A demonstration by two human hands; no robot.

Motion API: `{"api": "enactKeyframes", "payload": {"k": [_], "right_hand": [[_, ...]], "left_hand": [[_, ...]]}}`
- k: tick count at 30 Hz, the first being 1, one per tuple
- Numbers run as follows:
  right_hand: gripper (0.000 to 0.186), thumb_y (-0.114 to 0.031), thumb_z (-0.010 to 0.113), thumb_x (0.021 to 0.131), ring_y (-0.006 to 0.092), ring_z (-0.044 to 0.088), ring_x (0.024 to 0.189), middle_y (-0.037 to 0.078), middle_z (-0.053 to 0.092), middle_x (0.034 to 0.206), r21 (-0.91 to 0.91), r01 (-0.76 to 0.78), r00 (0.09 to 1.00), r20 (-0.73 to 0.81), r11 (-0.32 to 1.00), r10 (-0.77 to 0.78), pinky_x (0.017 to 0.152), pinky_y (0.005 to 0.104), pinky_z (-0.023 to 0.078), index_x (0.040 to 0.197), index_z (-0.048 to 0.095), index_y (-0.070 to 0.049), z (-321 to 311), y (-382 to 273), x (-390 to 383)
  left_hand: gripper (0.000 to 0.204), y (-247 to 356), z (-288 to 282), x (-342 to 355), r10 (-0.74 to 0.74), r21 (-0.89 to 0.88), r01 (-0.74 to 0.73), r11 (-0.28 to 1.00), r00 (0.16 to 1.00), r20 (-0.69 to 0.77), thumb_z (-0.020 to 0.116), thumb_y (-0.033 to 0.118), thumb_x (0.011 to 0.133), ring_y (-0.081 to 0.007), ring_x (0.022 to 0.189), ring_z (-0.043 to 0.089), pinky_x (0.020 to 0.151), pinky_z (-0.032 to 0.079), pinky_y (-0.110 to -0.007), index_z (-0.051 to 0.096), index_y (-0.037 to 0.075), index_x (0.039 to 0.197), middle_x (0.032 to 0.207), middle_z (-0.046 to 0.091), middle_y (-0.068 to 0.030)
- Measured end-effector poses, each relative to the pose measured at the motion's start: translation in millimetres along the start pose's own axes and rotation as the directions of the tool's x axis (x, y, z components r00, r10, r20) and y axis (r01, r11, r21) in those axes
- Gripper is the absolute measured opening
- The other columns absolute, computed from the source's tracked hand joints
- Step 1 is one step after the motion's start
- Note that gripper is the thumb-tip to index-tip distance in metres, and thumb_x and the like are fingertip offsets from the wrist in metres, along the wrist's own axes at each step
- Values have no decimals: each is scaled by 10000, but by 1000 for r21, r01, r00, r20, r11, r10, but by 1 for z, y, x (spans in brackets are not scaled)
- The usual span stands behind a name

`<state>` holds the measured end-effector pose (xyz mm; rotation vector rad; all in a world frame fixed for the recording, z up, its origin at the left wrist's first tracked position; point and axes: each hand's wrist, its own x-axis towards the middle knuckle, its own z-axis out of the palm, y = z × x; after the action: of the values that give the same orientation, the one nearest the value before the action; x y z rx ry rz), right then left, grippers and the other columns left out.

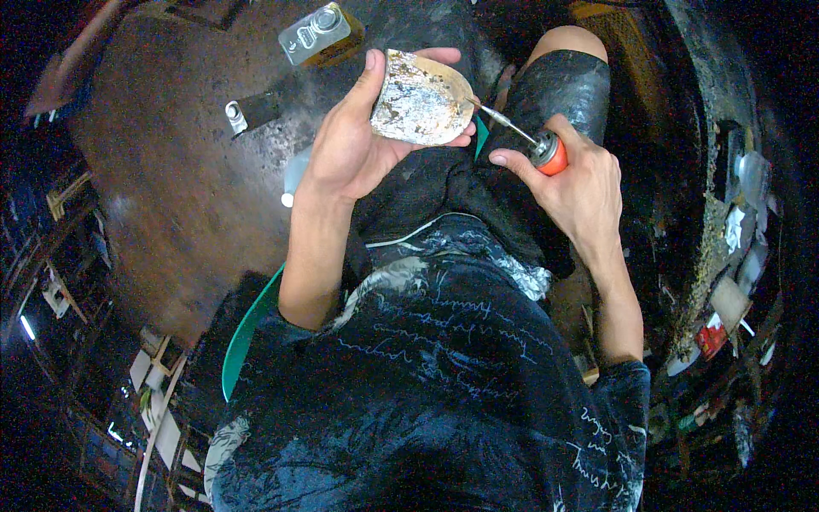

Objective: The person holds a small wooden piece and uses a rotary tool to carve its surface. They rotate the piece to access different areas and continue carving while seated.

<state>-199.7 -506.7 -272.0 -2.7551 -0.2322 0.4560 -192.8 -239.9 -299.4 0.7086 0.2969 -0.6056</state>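
shell in left hand, torch in right hand just right of it; can on floor behind.

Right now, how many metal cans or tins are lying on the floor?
2. One rectangular tin with a round cap lies at the top, beyond the left hand. A smaller dark can lies left of that hand. Others may be hidden in the dark edges.

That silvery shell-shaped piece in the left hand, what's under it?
Under the silvery piece are the left hand's fingers and dark clothing. The floor below is hidden. The right hand holds a metal-tipped tool against its edge.
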Motion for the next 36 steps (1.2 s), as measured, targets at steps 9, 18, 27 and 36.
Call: {"api": "enactKeyframes", "payload": {"k": [9,18,27,36], "right_hand": [[847,-834,767,789,453,765,713,256,752,792,-15,32,999,6,999,-32,616,539,622,1147,735,-67,2,0,-4],[821,-831,756,804,451,763,694,256,755,807,-23,74,997,-10,997,-74,580,535,616,1119,725,-72,3,-4,-8],[818,-839,750,803,459,758,699,235,730,720,-7,10,999,-48,1000,-10,584,549,607,1055,724,-60,4,-6,-1],[830,-836,756,795,446,767,727,237,762,836,-32,16,999,-48,999,-18,603,541,616,1081,715,-58,5,-13,-8]], "left_hand": [[765,-6,4,2,51,-37,-54,998,997,-65,211,583,1173,-381,1241,716,1051,606,-555,479,-21,1558,1312,720,-251],[807,-16,8,4,133,24,-131,991,984,-120,282,664,1135,-451,1301,676,1102,560,-612,432,18,1594,1417,657,-309],[817,-27,14,4,246,66,-240,969,963,-109,282,695,1120,-437,1351,642,1086,571,-602,432,39,1584,1437,641,-295],[792,-39,22,6,314,-77,-335,939,928,-199,193,695,1124,-410,1197,717,1078,576,-540,436,79,1559,1373,675,-272]]}}
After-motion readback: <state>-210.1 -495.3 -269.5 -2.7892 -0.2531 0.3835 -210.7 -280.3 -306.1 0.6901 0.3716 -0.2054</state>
